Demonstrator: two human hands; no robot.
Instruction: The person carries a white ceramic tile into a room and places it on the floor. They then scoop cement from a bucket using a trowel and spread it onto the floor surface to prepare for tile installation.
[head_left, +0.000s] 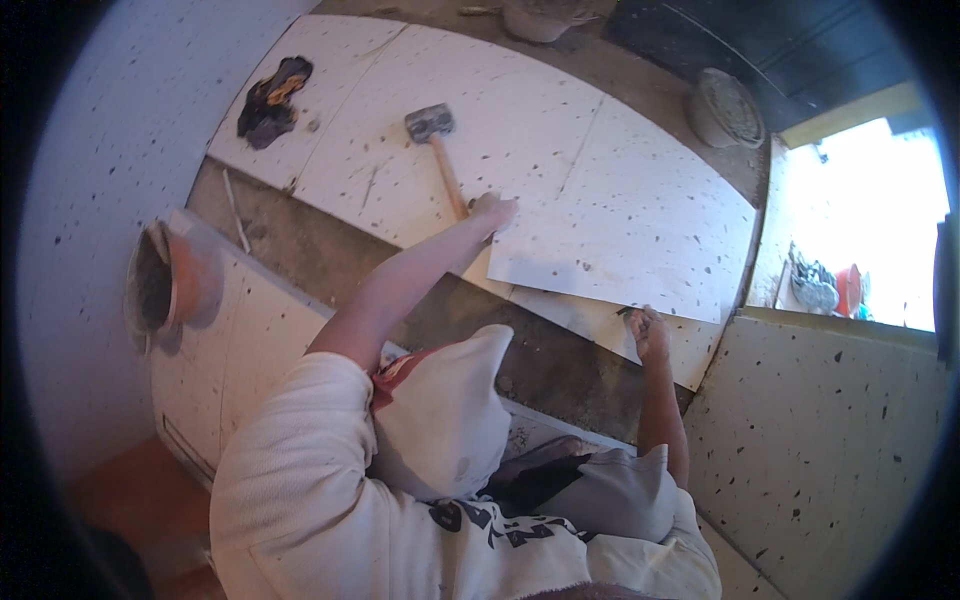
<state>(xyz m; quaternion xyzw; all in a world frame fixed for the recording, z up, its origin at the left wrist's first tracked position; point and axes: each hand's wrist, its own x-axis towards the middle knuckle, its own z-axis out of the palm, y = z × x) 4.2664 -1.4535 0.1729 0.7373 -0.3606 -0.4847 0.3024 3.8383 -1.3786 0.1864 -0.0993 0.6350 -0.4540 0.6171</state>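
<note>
A large white speckled tile [640,230] lies tilted over the row of laid tiles [480,90], its near edge above a strip of grey mortar bed [330,250]. My left hand [492,212] grips the tile's left corner, next to the wooden handle of a mallet [432,125]. My right hand [648,330] is closed on the tile's near edge, with a small dark thing at its fingertips. My knees and pale sleeves fill the lower middle.
An orange bucket of mortar [165,285] stands at the left on a tile. A dark rag or glove [272,98] lies at the back left. Two grey buckets [725,108] stand at the back. A bright doorway [860,220] opens on the right.
</note>
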